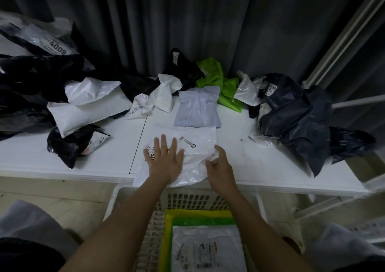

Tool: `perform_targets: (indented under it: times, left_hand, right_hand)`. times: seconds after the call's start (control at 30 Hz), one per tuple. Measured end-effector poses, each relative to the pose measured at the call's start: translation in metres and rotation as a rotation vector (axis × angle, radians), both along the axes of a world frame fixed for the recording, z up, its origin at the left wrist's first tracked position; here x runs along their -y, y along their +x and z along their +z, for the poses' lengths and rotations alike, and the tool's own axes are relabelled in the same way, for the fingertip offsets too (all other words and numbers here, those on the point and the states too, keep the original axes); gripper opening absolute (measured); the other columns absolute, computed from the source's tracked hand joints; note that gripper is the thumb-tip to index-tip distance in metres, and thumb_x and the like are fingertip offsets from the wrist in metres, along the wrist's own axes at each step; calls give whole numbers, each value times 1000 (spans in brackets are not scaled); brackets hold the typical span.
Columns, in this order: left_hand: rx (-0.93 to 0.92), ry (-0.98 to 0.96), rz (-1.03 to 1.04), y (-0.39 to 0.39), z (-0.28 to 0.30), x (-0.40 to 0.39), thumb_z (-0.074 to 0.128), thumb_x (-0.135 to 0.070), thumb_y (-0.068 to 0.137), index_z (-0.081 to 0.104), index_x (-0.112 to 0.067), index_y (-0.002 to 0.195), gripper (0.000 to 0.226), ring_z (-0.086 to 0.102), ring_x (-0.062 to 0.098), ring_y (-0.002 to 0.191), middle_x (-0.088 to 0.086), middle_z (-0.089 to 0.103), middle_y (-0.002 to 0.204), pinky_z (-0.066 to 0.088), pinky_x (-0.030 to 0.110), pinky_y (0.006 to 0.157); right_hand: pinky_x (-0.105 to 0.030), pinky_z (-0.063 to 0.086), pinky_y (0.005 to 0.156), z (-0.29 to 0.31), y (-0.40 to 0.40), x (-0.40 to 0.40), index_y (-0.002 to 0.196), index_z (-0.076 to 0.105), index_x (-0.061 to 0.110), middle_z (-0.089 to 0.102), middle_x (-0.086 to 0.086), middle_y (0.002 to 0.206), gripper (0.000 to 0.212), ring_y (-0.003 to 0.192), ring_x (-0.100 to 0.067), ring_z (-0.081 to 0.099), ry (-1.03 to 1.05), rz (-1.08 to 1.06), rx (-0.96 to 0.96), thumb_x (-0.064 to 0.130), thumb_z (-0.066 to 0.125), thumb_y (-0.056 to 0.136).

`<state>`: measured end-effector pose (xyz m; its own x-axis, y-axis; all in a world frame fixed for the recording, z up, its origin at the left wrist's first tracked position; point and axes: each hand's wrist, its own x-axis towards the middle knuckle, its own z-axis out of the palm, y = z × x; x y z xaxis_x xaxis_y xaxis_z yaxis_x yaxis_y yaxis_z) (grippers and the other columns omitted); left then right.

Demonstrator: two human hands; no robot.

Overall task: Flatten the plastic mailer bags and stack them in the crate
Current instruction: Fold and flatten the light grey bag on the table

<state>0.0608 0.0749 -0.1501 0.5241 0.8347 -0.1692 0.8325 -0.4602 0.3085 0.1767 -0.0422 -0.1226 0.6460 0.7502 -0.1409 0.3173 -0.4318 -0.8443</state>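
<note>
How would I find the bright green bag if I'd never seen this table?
Look at the white table, then go to its back edge by the grey curtain, a bit right of the middle. The green bag lies crumpled there, between a black bag and a small white bag. It is the only green one on the table.

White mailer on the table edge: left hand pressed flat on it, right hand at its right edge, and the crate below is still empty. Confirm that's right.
Not quite. The crate is not empty: the head view shows flattened bags stacked in it, a white labelled bag on top. The rest holds: left hand flat on the white mailer, right hand at its right edge.
</note>
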Motion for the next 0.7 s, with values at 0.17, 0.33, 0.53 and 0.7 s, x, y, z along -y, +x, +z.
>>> perform_targets:
  times: [0.17,0.33,0.53,0.7]
  left_hand:
    - [27,-81,65,2,1,-3,7,-55,98,-6,-32,152,60,-24,21,144,2,-22,158,-14,58,111]
    - [41,-123,130,5,3,-3,7,-56,98,-8,-32,151,61,-27,22,142,2,-25,157,-16,59,109]
    - [80,-124,159,8,3,1,9,-57,97,-7,-32,152,62,-27,23,143,3,-25,157,-16,59,109]
    - [56,-80,145,8,5,9,7,-55,98,-9,-30,151,61,-28,26,142,6,-25,156,-19,60,107]
  right_hand:
    - [-3,38,57,3,0,8,144,33,18,52,7,80,48,71,-1,51,71,5,25,7,46,98]
    - [-9,42,67,-9,-3,16,140,37,14,57,-10,94,41,85,-18,56,107,-142,33,7,40,101]
    - [-21,39,76,-12,-4,25,129,44,12,55,-13,109,30,103,-25,55,105,-237,35,6,36,101]
    - [-41,34,93,11,-11,1,128,51,16,50,-7,125,37,114,-25,42,91,-141,590,22,38,94]
